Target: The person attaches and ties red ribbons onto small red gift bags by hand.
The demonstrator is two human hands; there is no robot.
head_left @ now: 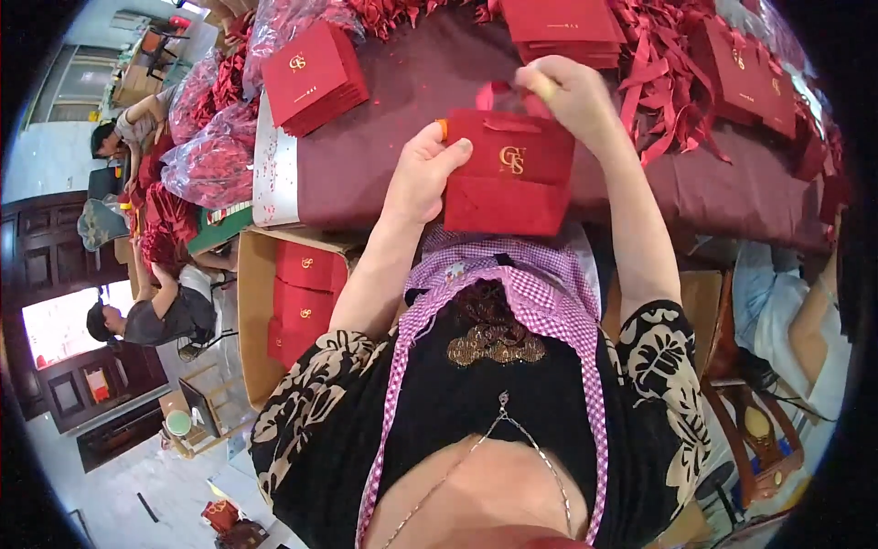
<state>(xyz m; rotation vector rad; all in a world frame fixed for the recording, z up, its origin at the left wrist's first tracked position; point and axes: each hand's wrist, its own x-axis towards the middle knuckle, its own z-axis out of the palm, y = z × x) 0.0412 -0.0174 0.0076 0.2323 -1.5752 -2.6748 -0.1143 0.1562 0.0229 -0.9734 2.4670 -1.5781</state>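
A small red gift bag point(508, 209) with a gold emblem on its front is held up at the table's near edge. My left hand point(419, 178) grips its left side, thumb across the front, with an orange band around one finger. Above the bag's top edge, my right hand point(574, 102) is closed, a little smeared by motion, with yellow wrapping on a finger. A red ribbon point(492, 93) loops up from the bag's top toward those fingers, which seem to pinch it. The fingertips themselves are partly hidden.
Flat red bags are stacked point(315, 78) at the back left, with another stack point(565, 32) behind my right hand. Loose ribbons point(663, 87) heap on the right. A cardboard box point(251, 320) of red bags stands at my left. Other people sit nearby on both sides.
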